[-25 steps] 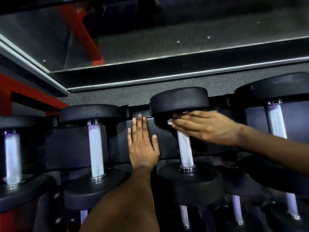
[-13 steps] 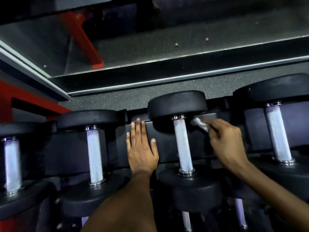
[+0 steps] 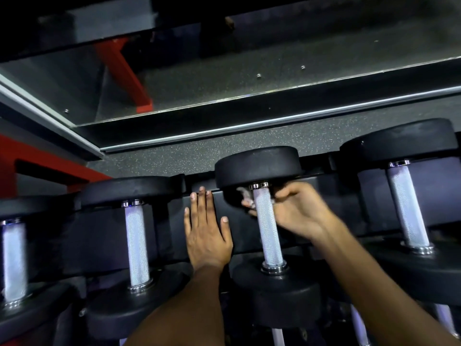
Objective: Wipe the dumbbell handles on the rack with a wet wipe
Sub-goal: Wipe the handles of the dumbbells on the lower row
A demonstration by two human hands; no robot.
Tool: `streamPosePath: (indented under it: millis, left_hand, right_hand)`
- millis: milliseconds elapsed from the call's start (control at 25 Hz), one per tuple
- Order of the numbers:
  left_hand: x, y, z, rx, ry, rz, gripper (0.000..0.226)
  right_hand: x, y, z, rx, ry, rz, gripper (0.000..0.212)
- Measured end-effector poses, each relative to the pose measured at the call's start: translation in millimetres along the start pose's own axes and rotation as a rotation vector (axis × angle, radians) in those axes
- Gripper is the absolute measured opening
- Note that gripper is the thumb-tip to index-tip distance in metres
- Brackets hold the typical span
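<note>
Several black dumbbells with knurled silver handles lie side by side on a black rack [image 3: 104, 228]. My right hand [image 3: 296, 213] reaches under the top of the middle dumbbell's handle [image 3: 268, 231], its fingers curled behind the bar. It grips a white wet wipe [image 3: 245, 196], which shows on the handle's left side just below the upper weight head [image 3: 258, 164]. My left hand [image 3: 205, 231] lies flat with straight fingers on the rack's sloped panel, between the middle handle and the handle to its left [image 3: 137, 245].
More handles stand at the far left [image 3: 13, 260] and right [image 3: 407, 208]. A lower tier of dumbbells shows at the bottom edge. Behind the rack are speckled floor [image 3: 174, 153], a mirror with a metal frame [image 3: 224, 91], and a red frame [image 3: 42, 168] at left.
My right hand has moved left from beside the middle handle and wrapped the wipe round its top end. The left hand has stayed flat on the rack.
</note>
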State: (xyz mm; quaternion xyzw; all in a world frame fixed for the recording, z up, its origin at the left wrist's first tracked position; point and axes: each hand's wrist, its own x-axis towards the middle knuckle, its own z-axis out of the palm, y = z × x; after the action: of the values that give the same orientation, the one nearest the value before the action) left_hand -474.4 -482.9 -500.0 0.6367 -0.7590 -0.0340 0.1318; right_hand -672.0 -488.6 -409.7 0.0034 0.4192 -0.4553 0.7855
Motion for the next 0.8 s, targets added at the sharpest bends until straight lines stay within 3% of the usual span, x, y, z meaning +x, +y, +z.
streamPosePath:
  millis: [80,200,320,400,480,600,680,800]
  left_hand:
    - [-0.7,-0.3,0.3,-0.001,-0.003,0.000,0.063]
    - [-0.5,1.5,-0.3,-0.013,0.003,0.002,0.063]
    - [-1.4,-0.2,0.3,-0.022,0.011,0.006,0.063]
    - [-1.3,-1.3,1.4,-0.029,0.015,0.005,0.063]
    - [-0.2,-0.7,1.6,-0.031,0.013,0.010,0.064]
    - [0.9,0.2,1.1,-0.035,0.012,0.005,0.064]
    - [-1.0,0.4,0.5,-0.031,0.008,0.002,0.064]
    - [0.9,-0.6,-0.9,-0.017,-0.029,0.005,0.066]
  right_hand:
    - [-0.9,6.3,14.9,-0.055,0.044,-0.007,0.041]
    - [-8.0,9.7,32.1,-0.215,0.289,-0.187,0.020]
    - [-5.2,21.0,40.7,-0.362,0.473,-0.385,0.028]
    - [-4.0,26.1,42.6,-0.310,0.519,-0.392,0.015]
    - [-1.6,28.6,38.8,-0.289,0.591,-0.428,0.020]
    - [2.4,36.7,42.7,-0.446,0.748,-0.535,0.011]
    - [4.3,38.2,46.1,-0.478,0.782,-0.526,0.015]
    - [-5.9,36.4,51.8,-0.743,0.915,-0.482,0.011]
